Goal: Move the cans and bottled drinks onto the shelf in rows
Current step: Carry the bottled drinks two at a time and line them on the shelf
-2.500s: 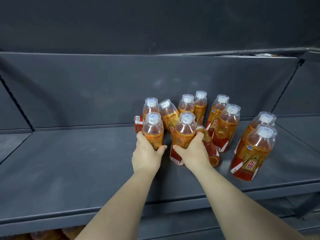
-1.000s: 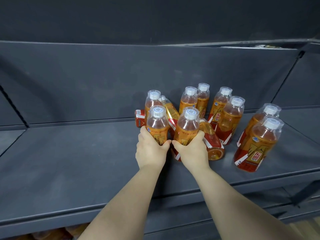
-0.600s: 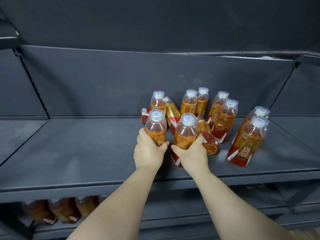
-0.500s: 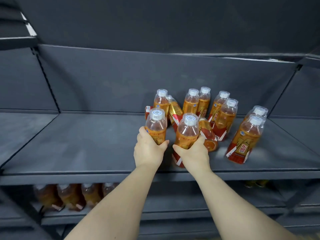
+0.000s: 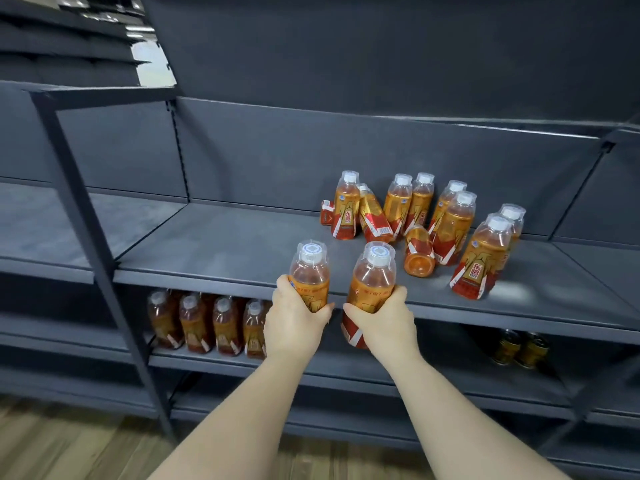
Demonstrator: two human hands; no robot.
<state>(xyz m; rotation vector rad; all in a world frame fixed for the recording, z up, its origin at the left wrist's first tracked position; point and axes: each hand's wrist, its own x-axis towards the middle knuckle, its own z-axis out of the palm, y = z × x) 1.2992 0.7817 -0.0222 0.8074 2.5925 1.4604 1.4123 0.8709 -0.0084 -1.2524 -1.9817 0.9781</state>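
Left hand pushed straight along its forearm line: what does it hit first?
Likely the upright bottle at the cluster's left end. The left hand leads with its held bottle over bare shelf until then. Depth is unclear from one view.

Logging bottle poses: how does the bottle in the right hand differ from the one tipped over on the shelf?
The held bottle is upright, cap up; the tipped bottle lies with its base toward the camera. The right hand grips the held bottle before the shelf edge; the tipped bottle rests on the shelf. Both hold orange drink.
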